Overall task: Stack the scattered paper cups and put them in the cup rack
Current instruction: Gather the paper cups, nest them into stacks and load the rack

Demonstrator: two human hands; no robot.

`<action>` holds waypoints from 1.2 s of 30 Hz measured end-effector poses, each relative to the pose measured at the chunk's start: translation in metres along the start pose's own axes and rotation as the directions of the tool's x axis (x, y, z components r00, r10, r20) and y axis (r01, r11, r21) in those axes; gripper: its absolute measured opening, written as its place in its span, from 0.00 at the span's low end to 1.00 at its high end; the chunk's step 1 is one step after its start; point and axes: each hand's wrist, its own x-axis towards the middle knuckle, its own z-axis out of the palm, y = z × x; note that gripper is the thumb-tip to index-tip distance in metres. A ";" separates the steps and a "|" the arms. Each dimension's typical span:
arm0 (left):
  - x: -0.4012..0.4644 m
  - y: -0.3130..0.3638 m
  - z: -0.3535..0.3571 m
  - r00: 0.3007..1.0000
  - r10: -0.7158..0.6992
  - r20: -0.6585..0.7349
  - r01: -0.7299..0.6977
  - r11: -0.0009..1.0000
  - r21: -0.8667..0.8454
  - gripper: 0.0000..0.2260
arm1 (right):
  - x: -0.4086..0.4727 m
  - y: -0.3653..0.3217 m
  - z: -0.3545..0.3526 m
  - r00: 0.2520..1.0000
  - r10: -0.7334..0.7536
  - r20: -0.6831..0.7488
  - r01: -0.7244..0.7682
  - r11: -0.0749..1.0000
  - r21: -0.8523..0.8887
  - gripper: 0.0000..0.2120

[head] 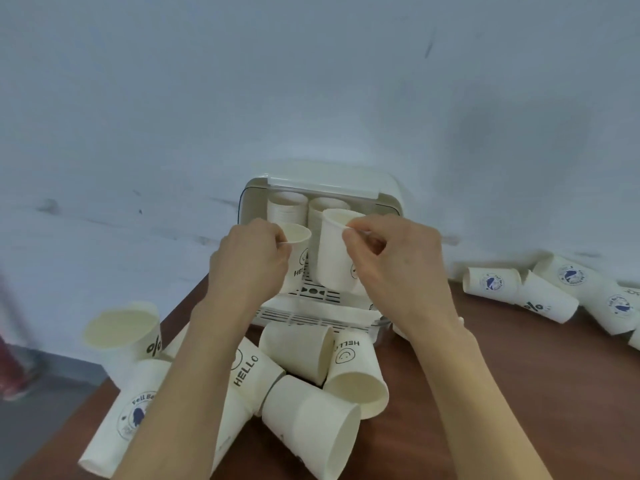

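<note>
We see our left hand [247, 258] pinching a HELLO cup [298, 252] and our right hand [391, 261] pinching a taller cup stack [332, 251] over the cup rack [322, 188] at the table's [519, 375] back edge; loose cups [308, 351] lie along the near edge.

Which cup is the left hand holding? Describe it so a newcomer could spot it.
Start at the white cup rack against the wall. In front of its opening, two hands each pinch a cup by the rim. The left hand holds the lower cup, printed HELLO, while the right hand's cup sits higher.
</note>
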 end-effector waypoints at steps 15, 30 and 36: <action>0.000 -0.021 0.024 0.974 -0.136 0.184 0.098 0.975 0.201 0.11 | -0.005 0.011 0.038 0.985 0.013 0.174 0.017 0.985 -0.174 0.10; -0.002 -0.023 0.018 0.964 -0.141 0.226 0.089 0.970 0.224 0.09 | -0.018 0.023 0.063 0.904 0.145 0.403 -0.014 0.951 -0.310 0.18; -0.004 -0.018 0.017 0.966 -0.145 0.216 0.089 0.965 0.246 0.10 | -0.021 0.026 0.067 0.873 0.174 0.455 -0.001 0.935 -0.356 0.17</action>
